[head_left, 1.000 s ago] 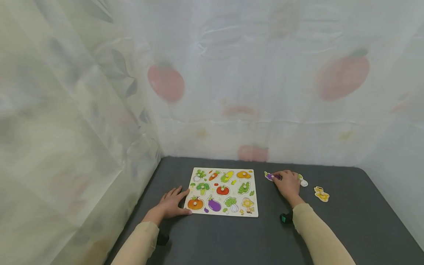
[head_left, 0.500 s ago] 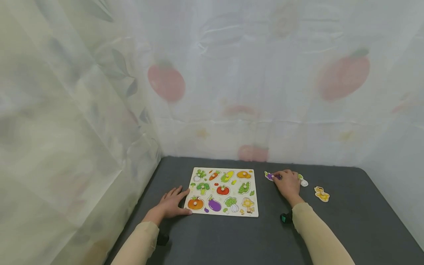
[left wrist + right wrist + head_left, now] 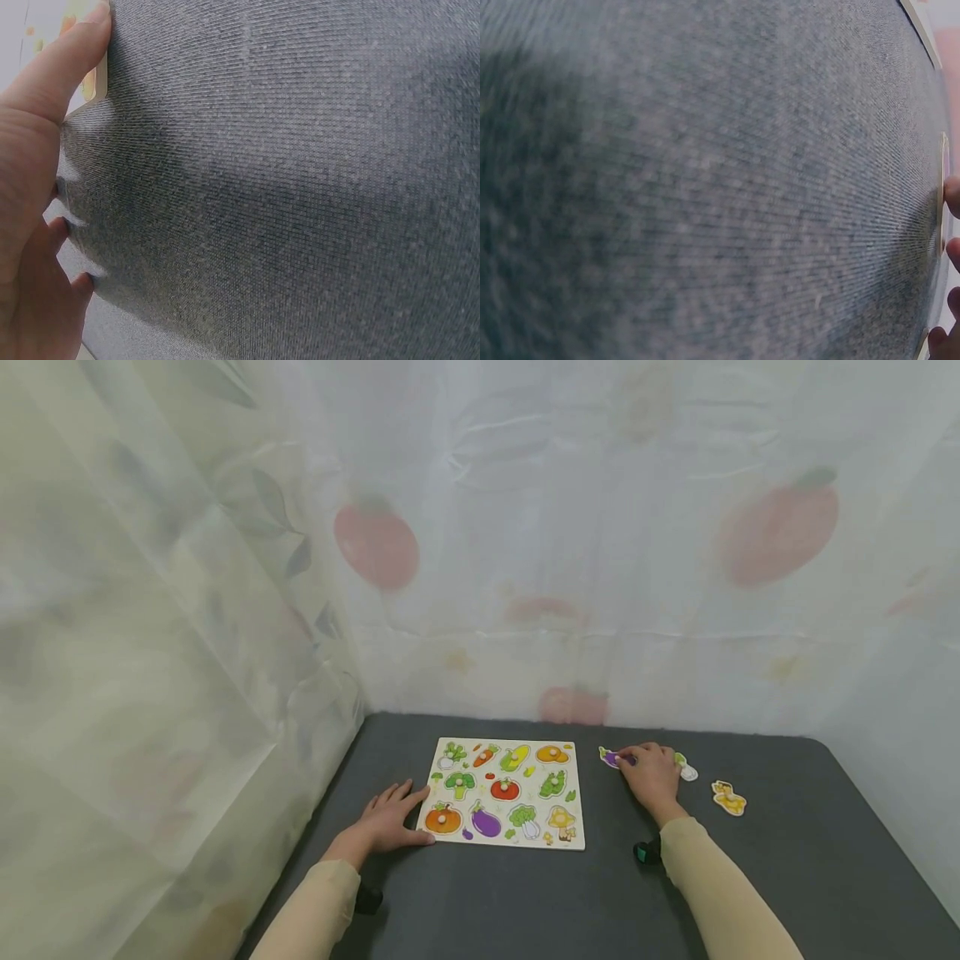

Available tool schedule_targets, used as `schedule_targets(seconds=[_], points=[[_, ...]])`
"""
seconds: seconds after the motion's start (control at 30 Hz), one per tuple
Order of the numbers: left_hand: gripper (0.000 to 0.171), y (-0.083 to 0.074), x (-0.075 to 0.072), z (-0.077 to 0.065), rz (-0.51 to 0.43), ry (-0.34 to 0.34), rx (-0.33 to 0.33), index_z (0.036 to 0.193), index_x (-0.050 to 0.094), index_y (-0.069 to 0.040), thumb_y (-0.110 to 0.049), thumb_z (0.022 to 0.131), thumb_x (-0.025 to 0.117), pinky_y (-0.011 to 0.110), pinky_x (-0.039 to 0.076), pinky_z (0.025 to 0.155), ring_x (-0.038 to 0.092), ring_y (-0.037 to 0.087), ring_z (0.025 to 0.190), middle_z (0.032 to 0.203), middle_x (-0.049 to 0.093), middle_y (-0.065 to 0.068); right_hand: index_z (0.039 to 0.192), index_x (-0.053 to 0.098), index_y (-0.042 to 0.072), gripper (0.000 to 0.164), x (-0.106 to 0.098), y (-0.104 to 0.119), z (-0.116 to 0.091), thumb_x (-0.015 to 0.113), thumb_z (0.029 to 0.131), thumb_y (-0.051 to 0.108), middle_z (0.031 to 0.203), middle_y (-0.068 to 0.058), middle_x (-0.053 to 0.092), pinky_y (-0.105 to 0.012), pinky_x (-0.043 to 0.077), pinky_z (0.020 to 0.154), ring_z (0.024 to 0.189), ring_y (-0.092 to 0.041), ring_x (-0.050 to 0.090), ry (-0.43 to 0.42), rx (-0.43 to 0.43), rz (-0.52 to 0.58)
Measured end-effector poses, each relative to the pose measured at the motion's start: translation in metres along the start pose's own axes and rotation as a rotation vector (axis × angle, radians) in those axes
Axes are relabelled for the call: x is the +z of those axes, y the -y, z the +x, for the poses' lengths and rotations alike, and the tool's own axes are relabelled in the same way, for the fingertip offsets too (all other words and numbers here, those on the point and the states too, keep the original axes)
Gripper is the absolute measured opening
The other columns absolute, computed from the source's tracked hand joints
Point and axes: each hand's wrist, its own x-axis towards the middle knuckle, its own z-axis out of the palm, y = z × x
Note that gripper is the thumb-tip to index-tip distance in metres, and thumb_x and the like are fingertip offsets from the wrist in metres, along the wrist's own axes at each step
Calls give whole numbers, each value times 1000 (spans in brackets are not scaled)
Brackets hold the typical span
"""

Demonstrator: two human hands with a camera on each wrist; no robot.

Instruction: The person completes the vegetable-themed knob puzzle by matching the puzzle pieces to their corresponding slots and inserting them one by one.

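A white vegetable puzzle board (image 3: 480, 768) lies flat on the table in the head view. My left hand (image 3: 387, 818) rests at its left side, fingers spread, thumb on the near left corner. That thumb (image 3: 71, 56) also shows over the board's corner in the left wrist view. To the right of the board, my right hand (image 3: 652, 777) pinches a purple eggplant puzzle piece (image 3: 607, 757) between thumb and fingers, low at the table. A green-and-white vegetable piece (image 3: 687, 769) peeks out beyond that hand, partly hidden. Farther right lies a yellow mushroom piece (image 3: 728, 799).
The dark grey cloth-covered table (image 3: 517, 902) ends against a pale curtain (image 3: 570, 568) with printed strawberries at the back. Another curtain (image 3: 187, 693) hangs along the left side. A black wrist device (image 3: 647, 852) sits under the right wrist.
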Motion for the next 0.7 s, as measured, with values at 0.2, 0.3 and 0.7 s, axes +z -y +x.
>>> schedule_targets(seconds=[0.2,0.3,0.7], points=[[100,0,-1,0,5,1,-16,161,38,-20,-63,81,79,70,13,117,19,46,151,167,24,18,109,79,8,24,2,-1,2,68,99,27,127,-25,58,-72,28,100,129,-53,37,3,13,-9],[100,-1,-1,0,7,1,-19,161,38,-20,-63,80,79,70,13,118,19,46,151,167,24,18,108,79,9,24,2,-2,4,69,98,28,127,-25,58,-71,29,99,128,-52,38,3,21,-10],[102,9,7,8,0,8,-11,162,35,-22,-67,80,77,69,11,118,16,45,152,168,20,18,107,77,6,23,-3,1,4,69,99,26,128,-27,58,-71,30,100,129,-53,37,29,-26,-27]])
